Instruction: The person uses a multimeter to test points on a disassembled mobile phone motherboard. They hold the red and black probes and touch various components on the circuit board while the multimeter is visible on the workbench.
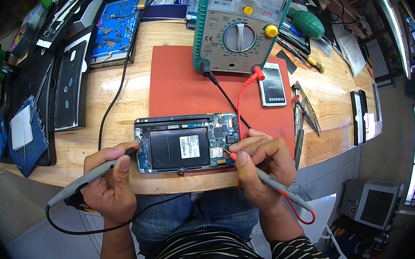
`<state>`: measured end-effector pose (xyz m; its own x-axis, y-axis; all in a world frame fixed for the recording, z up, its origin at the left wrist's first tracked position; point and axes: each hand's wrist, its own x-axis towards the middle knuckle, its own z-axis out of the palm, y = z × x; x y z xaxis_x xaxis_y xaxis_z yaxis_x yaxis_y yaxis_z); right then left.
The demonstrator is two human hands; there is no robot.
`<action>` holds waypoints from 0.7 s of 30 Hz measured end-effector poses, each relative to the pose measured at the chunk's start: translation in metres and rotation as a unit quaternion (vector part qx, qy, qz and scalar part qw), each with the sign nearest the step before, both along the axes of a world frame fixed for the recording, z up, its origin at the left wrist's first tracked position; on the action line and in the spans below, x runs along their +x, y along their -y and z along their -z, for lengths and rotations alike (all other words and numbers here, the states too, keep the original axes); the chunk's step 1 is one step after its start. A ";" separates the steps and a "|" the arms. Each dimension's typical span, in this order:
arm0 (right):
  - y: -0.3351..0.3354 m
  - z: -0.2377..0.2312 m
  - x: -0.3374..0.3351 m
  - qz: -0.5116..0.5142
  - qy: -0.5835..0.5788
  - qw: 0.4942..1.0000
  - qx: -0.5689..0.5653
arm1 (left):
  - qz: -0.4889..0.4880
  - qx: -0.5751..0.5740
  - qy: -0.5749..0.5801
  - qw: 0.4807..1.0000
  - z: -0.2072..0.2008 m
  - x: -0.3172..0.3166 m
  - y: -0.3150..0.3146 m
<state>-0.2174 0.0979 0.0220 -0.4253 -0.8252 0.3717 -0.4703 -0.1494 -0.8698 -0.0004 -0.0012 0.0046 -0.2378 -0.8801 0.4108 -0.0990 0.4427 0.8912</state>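
An opened phone [169,148] lies lengthwise across the near edge of the red mat, its circuit board and black battery bay bare. My left hand [110,184] pinches a grey test probe [85,180] with a black tip, which points at the phone's left end. In my right hand [266,169] is a second grey probe [279,185] with a red tip, angled down at the board near the right end. Whether either tip touches metal is too small to tell. Beyond the phone stands an analog multimeter [230,32], with a black and a red lead plugged in.
A loose phone battery [272,86] rests on the red mat [178,82], right of the meter's leads. Tweezers [310,112] lie at the right. Far left are a blue parts tray [115,28] and a black box [68,88]. The black lead [115,101] crosses the wooden table.
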 end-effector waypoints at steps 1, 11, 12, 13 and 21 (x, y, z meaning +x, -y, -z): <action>0.000 0.000 0.000 -0.001 -0.003 1.000 -0.002 | 0.002 0.003 0.007 1.000 -0.001 0.000 0.000; 0.000 0.000 0.000 0.001 0.003 1.000 -0.003 | 0.002 0.009 0.025 1.000 -0.002 0.002 -0.001; 0.000 0.000 0.000 0.002 0.005 1.000 -0.002 | 0.002 0.016 0.022 1.000 -0.002 0.002 -0.001; 0.001 0.000 0.000 0.002 0.001 1.000 -0.008 | 0.001 0.012 0.030 0.999 -0.002 0.002 -0.001; 0.002 0.001 0.000 0.014 -0.003 1.000 -0.021 | -0.006 -0.012 0.042 0.999 -0.002 0.003 0.000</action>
<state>-0.2171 0.0958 0.0206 -0.4452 -0.7973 0.4076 -0.4792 -0.1724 -0.8606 0.0022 -0.0011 0.0064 -0.2618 -0.8730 0.4114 -0.1776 0.4626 0.8686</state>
